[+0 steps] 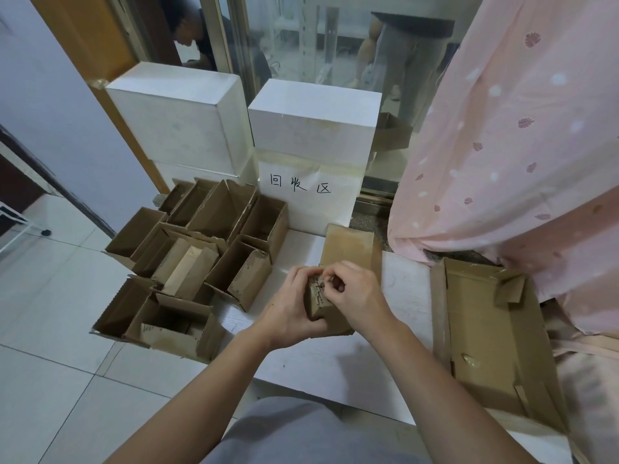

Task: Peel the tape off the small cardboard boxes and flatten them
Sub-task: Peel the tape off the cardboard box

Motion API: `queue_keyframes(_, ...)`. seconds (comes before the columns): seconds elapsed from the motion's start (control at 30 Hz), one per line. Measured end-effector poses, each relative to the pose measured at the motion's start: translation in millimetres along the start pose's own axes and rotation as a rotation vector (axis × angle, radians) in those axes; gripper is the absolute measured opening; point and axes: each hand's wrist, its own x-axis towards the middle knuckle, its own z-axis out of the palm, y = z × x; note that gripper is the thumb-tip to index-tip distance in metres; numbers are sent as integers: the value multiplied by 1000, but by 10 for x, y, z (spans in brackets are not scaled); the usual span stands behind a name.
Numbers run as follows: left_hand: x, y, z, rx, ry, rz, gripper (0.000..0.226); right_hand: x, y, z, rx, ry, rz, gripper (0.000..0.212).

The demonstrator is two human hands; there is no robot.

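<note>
White tabletop [338, 366]: both hands hide most of the small box [320, 304].

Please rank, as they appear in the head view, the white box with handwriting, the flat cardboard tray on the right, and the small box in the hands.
1. flat cardboard tray, though it lies nearer the camera
2. white box with handwriting, looking close in size to the tray
3. small box, gripped by left hand and right hand

This looks like a makeshift sorting corner in a home or small stockroom. A white desk [335, 366] stands on a pale tiled floor [57, 380]. At its far edge sits a white box with a handwritten paper sign [301, 187]. Left of the sign, open cardboard boxes [201, 249] crowd together; right of it hangs a pink patterned curtain [522, 135]. Behind it is a glass partition [335, 45].
</note>
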Motion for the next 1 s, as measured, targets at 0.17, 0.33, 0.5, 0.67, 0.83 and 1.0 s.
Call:
queue_keyframes(0.17,-16,-12,27,-14,-17,-14,82,-9,-52,-45,-13,-95,16,24)
queue_keyframes(0.33,-39,-9,47,-22,3,-31,81,6,-10,-55,-116,-156,-99,11)
queue_keyframes(0.5,-49,-43,47,-8,18,-52,81,18,22,-56,-176,-287,-193,22)
queue_keyframes(0.67,-56,11,35,29,19,-35,87,-13,-71,-63,-39,-174,-42,12)
queue_keyframes(0.83,-33,26,57,106,70,-1,90,-6,-160,-39,168,-41,292,30)
queue_keyframes(1.0,-28,50,68,159,173,19,91,11,-213,10,25,-46,277,8)
